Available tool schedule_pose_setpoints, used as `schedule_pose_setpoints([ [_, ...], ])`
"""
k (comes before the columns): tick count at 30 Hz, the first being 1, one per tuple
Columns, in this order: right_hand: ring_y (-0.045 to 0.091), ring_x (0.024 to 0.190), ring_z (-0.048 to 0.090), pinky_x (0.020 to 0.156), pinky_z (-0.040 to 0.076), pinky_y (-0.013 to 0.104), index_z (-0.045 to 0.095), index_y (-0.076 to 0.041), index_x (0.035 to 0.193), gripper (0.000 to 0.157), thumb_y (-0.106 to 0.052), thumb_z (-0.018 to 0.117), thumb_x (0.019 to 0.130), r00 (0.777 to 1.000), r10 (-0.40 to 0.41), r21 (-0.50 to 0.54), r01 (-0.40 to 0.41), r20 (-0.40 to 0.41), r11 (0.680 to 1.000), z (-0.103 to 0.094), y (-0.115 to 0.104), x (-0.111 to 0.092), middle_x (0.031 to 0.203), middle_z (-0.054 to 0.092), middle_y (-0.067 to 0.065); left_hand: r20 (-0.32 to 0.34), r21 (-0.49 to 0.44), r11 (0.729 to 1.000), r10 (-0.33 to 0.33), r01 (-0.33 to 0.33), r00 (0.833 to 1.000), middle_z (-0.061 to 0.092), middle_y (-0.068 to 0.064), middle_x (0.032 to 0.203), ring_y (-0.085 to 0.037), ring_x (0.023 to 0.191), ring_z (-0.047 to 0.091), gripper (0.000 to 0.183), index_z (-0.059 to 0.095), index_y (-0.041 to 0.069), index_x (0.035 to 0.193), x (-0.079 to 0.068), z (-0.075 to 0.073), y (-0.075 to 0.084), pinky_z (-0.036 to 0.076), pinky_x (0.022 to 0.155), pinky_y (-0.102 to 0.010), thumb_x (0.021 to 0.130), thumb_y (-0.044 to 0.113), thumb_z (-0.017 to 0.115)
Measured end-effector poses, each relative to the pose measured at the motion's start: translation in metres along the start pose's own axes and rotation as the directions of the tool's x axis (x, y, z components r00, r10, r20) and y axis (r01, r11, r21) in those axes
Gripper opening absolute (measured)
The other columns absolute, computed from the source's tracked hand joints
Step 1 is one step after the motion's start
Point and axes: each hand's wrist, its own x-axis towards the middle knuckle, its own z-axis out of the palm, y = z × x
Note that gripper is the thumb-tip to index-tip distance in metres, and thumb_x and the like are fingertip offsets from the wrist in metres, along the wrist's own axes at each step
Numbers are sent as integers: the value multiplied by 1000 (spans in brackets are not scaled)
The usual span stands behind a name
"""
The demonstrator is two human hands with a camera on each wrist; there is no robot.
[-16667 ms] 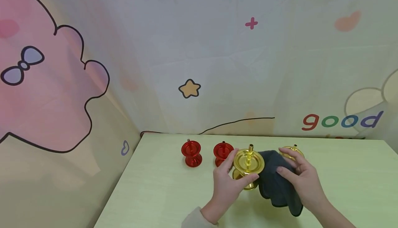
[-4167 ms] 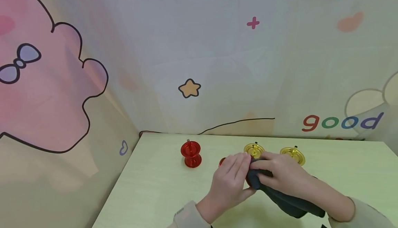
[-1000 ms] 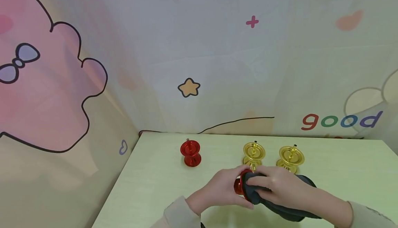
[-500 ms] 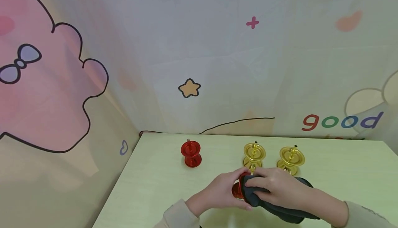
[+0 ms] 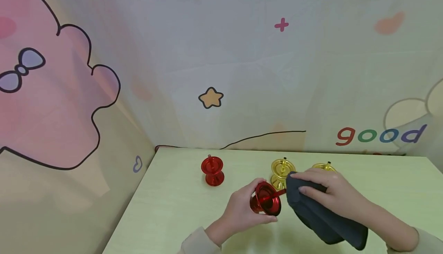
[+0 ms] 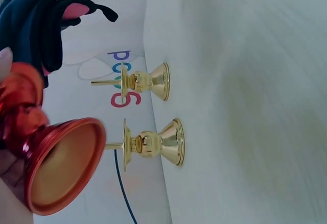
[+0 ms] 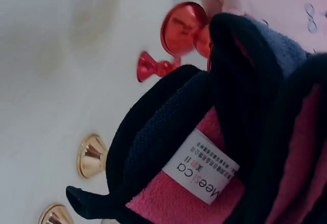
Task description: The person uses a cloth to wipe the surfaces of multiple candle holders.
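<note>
1. Holding up a tilted, shiny red spiked candle holder (image 5: 267,201) above the pale counter (image 5: 166,211): left grip (image 5: 243,208), curling round it.
2. Right grip (image 5: 335,195) is pinching folded dark-blue cloth (image 5: 316,215) just beside its spike (image 5: 275,195).
3. Second red holder (image 5: 214,177), two shiny gold spiked holders (image 5: 282,171) are standing upright behind.

Count: red holders (image 5: 212,167), two; gold holders (image 5: 283,168), two; cloth (image 5: 313,211), one.
From head-view centre: red at 5 and 6 o'clock; gold, both toward 4; cloth toward 4.
</note>
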Motion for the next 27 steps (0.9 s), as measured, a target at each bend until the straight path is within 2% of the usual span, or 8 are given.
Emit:
schedule_pose_setpoints([
  [5, -3, 79, 57, 66, 48, 14, 62, -12, 108, 31, -7, 65, 78, 989, 107, -28, -111, -105, 993, -5, 3, 0, 95, 67, 3, -139, -10, 1000, 27, -29, 990, 59, 6, 110, -4, 97, 55, 78, 39, 20, 127, -1, 6, 2, 47, 74, -13, 61, 39, 78],
  [10, -2, 71, 55, 56, 47, 17, 57, -13, 106, 30, -10, 66, 78, 971, 198, -6, -201, -133, 980, 5, 0, 2, 92, 66, 8, -205, -19, 996, 76, -82, 976, 55, 5, 115, -6, 100, 54, 80, 36, 21, 130, 1, 15, 10, 47, 77, -12, 63, 39, 77],
  [13, 1, 67, 54, 52, 47, 19, 56, -14, 101, 29, -9, 69, 75, 971, 179, -43, -188, -160, 981, 13, -4, 5, 86, 66, 6, -236, -6, 993, 112, -117, 965, 55, 4, 116, -7, 97, 54, 83, 35, 21, 132, 2, 20, 15, 46, 77, -11, 63, 39, 77],
  [16, 6, 69, 57, 57, 50, 21, 60, -15, 96, 28, -8, 72, 71, 973, 142, -111, -164, -182, 980, 19, -7, 7, 86, 66, 1, -264, 45, 987, 159, -152, 952, 55, 1, 117, -8, 95, 54, 85, 34, 19, 133, 3, 24, 19, 46, 78, -11, 63, 39, 77],
  [18, 11, 74, 59, 61, 52, 23, 62, -14, 96, 28, -8, 72, 71, 974, 152, -121, -173, -169, 977, 21, -9, 7, 89, 66, 1, -279, 72, 984, 175, -161, 944, 55, 0, 117, -9, 94, 55, 87, 33, 18, 134, 3, 26, 21, 45, 78, -10, 62, 38, 78],
  [22, 17, 79, 61, 63, 52, 23, 62, -12, 100, 31, -6, 71, 71, 974, 197, -81, -207, -112, 975, 23, -12, 6, 95, 66, 5, -297, 87, 984, 177, -158, 938, 54, 0, 119, -8, 94, 55, 87, 33, 17, 134, 3, 28, 21, 45, 79, -11, 62, 38, 78],
  [27, 12, 80, 59, 62, 50, 20, 62, -14, 105, 35, -10, 72, 71, 981, 173, -47, -178, -92, 983, 26, -14, 2, 95, 65, 0, -331, 98, 985, 166, -141, 929, 54, -1, 120, -9, 98, 55, 83, 36, 14, 132, 3, 29, 21, 46, 80, -12, 64, 41, 75],
])
